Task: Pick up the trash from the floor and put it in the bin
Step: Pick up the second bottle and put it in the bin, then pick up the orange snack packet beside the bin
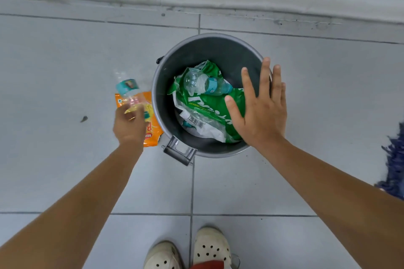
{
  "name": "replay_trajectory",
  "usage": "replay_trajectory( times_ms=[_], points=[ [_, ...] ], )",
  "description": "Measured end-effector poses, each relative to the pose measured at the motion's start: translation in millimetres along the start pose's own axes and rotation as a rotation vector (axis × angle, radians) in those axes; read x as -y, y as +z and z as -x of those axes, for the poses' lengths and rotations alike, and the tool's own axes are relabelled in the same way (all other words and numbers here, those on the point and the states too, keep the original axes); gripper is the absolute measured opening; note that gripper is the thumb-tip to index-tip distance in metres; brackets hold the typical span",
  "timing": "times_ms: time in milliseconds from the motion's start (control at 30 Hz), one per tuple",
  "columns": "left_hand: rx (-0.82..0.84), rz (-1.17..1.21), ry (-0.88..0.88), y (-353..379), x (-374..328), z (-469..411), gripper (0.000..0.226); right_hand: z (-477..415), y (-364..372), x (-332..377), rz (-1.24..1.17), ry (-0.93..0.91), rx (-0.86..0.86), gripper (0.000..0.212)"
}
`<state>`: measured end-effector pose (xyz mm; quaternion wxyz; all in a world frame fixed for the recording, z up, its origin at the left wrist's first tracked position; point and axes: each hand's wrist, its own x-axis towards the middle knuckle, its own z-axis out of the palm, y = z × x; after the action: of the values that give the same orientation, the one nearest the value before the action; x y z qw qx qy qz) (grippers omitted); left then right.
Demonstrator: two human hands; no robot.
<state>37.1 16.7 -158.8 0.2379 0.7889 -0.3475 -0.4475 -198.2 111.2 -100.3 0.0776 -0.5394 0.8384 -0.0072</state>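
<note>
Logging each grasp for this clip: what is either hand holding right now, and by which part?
The left hand grips a clear plastic bottle near its capped end, beside the bin. The right hand, fingers spread over the bin, holds nothing.

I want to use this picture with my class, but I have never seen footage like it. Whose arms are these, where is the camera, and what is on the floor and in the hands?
There is no machine here. A person wears a camera on the head, looking down, so you see their own arms and pale shoes.

On the tiled floor stands a round grey bin. Inside it lie a green wrapper and a clear bottle.

The left hand grips another clear plastic bottle, blurred by motion, beside the bin. Under it an orange packet lies on the floor. The right hand is open and empty, fingers spread over the bin's right side.
</note>
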Motion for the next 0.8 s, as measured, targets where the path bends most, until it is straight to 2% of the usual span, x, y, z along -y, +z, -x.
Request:
replay_trajectory(
  times_ms=[67,200,300,367,433,467,567,633,733,800],
  points=[
    [-0.098,0.129,0.101,-23.1,-9.7,9.9,0.04,0.1,-0.2,-0.2,-0.008,-0.001,0.004,0.071],
    [-0.03,0.242,0.447,-36.6,-46.4,53.9,0.032,0.4,-1.3,-1.5,-0.02,-0.002,0.015,0.071],
    [0.101,0.128,0.621,-26.6,-63.4,85.4,0.036,0.2,-3.4,0.9,-0.021,-0.002,0.028,0.071],
    [0.139,-0.065,0.711,-18.6,-64.4,97.2,0.054,0.2,-4.8,1.9,-0.032,-0.005,0.025,0.07],
    [0.107,-0.151,0.703,-14.8,-58.6,95.0,0.078,0.1,-5.3,1.0,-0.043,-0.001,0.016,0.069],
    [0.078,-0.135,0.668,-14.6,-55.0,90.2,0.082,-0.1,-5.5,0.5,-0.047,0.0,0.011,0.068],
    [0.002,-0.071,0.553,-15.4,-39.0,66.5,0.078,-0.4,-3.2,0.2,-0.049,-0.007,0.005,0.068],
    [-0.022,-0.138,0.519,-15.8,-23.1,45.3,0.077,0.1,-3.0,-0.1,-0.047,-0.009,0.0,0.068],
    [-0.024,-0.466,0.507,-15.3,7.7,10.6,0.081,-0.2,-1.8,-1.3,-0.061,-0.012,-0.011,0.068],
    [0.054,-0.78,0.46,-14.4,32.1,-14.4,0.083,-0.5,0.5,-1.8,-0.069,-0.015,-0.028,0.068]
  ],
)
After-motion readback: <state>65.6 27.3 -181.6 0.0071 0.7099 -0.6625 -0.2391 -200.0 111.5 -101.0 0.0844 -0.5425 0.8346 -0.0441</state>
